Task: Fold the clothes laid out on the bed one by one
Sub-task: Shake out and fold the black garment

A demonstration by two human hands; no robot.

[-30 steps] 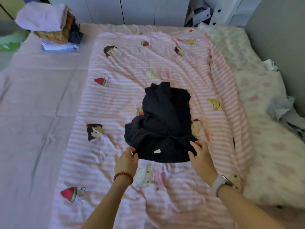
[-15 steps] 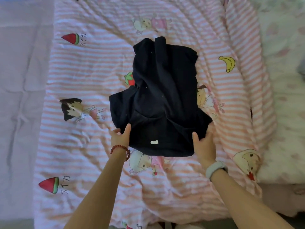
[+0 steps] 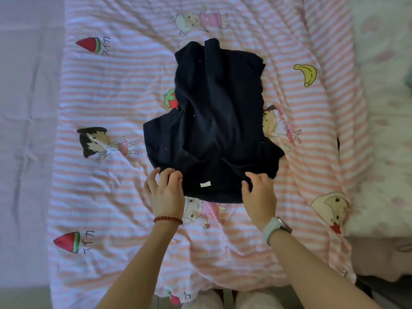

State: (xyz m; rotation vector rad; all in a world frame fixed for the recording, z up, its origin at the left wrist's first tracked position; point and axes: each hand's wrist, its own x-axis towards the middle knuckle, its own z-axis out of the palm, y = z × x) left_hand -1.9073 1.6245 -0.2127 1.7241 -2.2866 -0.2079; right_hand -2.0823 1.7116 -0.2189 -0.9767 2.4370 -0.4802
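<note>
A dark navy garment lies bunched at the centre of the pink striped quilt, its body running up toward twelve o'clock and a wider rumpled part spreading toward six. It is not folded yet: the cloth is creased and twisted, with uneven edges and a small white label showing near the closest hem.

The left hand sits at about seven o'clock of the garment, fingers curled and pinching its near-left edge. The right hand is at about five o'clock, fingers bent over and gripping the near-right edge.

To my eye this piece is only at the start, the hands taking hold to spread or straighten it before any fold. No finished, folded clothes show on the quilt from here, and no other garments waiting either, so how much of the whole job remains I cannot tell.
</note>
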